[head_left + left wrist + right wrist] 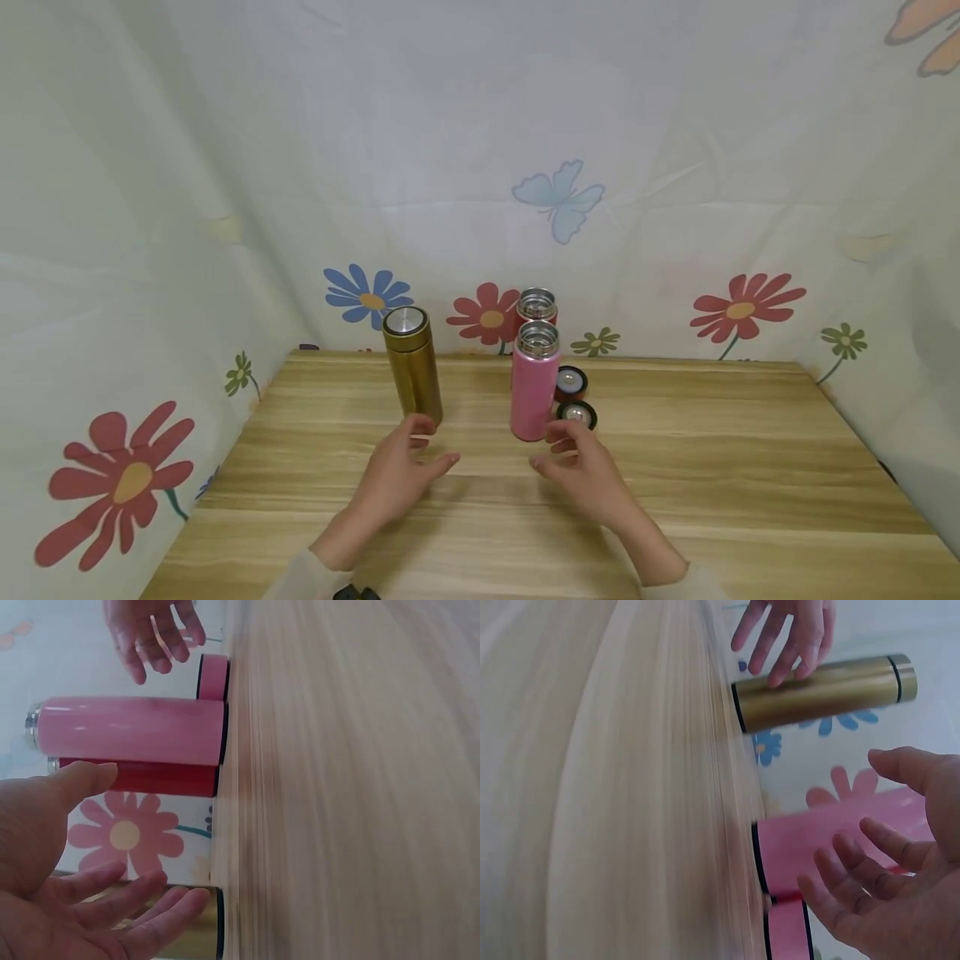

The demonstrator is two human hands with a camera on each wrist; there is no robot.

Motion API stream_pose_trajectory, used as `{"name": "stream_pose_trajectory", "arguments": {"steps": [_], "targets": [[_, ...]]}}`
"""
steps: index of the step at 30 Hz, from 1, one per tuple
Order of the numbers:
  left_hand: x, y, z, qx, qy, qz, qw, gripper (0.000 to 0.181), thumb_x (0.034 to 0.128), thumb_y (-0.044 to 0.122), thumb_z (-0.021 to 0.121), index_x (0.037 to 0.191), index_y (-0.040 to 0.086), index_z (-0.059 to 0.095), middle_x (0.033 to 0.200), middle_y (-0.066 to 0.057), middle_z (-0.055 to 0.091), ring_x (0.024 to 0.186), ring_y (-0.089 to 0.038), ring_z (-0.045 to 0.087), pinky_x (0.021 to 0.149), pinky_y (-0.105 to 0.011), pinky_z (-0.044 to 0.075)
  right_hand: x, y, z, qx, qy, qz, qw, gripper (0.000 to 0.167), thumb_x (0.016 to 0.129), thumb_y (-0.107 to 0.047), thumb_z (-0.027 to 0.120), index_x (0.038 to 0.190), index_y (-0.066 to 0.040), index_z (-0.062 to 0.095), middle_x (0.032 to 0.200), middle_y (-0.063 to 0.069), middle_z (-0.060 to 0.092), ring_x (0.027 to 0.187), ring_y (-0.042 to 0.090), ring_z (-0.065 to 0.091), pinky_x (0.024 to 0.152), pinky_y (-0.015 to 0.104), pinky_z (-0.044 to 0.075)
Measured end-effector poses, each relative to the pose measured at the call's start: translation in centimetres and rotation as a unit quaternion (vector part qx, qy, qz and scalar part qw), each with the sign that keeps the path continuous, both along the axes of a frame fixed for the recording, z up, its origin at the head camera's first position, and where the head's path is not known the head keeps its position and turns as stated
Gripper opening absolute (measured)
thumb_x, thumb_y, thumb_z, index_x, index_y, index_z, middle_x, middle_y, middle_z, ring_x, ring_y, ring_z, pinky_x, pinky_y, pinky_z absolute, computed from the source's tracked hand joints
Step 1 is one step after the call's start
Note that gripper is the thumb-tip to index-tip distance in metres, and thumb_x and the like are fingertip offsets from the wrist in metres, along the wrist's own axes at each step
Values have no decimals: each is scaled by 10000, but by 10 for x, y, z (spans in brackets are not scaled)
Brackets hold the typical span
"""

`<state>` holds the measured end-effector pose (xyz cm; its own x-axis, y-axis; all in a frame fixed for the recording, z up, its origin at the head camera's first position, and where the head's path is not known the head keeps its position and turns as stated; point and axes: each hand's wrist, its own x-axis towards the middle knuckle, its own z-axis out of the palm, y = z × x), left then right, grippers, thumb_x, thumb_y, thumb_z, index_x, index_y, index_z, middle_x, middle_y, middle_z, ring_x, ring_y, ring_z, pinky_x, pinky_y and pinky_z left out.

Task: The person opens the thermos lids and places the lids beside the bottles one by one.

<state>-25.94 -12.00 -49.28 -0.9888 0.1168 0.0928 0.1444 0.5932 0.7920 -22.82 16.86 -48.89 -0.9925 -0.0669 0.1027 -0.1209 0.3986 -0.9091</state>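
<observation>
My left hand [397, 471] hovers in front of the gold thermos [415, 375], fingers relaxed and nothing in its grasp. That thermos stands upright with its silver-topped lid on. On the other side, my right hand [587, 471] is held loosely near the base of the pink thermos [534, 392], also holding nothing. The pink thermos is upright and lidless, its steel mouth showing. Behind it stands a red thermos [172, 777], mostly hidden in the head view and also lidless. To the right lie two lids: a pink lid [214, 676] and, behind it, another lid [572, 382].
All of this stands on a wood-grain table [712, 483], toward its back edge. A white cloth [450, 125] printed with flowers and butterflies hangs behind and along both sides.
</observation>
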Motion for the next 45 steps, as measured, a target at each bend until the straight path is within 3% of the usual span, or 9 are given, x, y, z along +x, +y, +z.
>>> {"name": "stream_pose_trajectory", "arguments": {"steps": [7,13,22,31,38,45], "targets": [[-3,-13,1,118,81,165,9998,592,863,358,848,1315,96,571,1297,-130,673,1197,-335,673,944,-457,582,-2,-19,0,-364,4,452,9983,558,922,-207,790,1400,-33,560,1308,173,641,1199,365,606,996,484,542],[-12,-29,-2,281,204,307,9989,663,867,361,847,1362,71,515,1357,-146,611,1247,-371,645,941,-436,591,-8,-37,-1,-502,-40,738,9960,505,950,-201,755,1411,-111,568,1311,137,643,1242,404,596,1025,525,522],[-28,-42,-1,465,213,408,9979,878,885,469,805,1502,40,351,1514,-183,442,1374,-436,513,1052,-556,513,-27,-68,-8,-687,-186,1344,9884,558,1028,-231,648,1538,-125,448,1470,222,545,1349,424,544,1104,533,475],[-44,-44,-5,446,145,426,9980,1031,870,493,812,1604,63,229,1642,-206,294,1453,-475,401,1123,-615,429,-47,-94,-12,-631,-219,1366,9884,609,1063,-323,578,1606,-168,351,1578,190,452,1445,425,462,1163,547,412],[-55,-44,-7,523,191,303,9980,1072,862,499,818,1634,110,185,1669,-207,282,1479,-471,384,1156,-606,397,-60,-110,-13,-521,-170,1207,9912,625,1071,-295,556,1629,-165,305,1646,147,375,1490,413,404,1182,550,387],[-65,-41,-10,604,105,239,9978,1154,826,563,823,1655,164,127,1679,-214,275,1473,-499,389,1148,-620,396,-72,-118,-13,-444,-160,1167,9920,644,1073,-276,541,1649,-245,253,1693,102,297,1534,373,342,1209,537,354]]}}
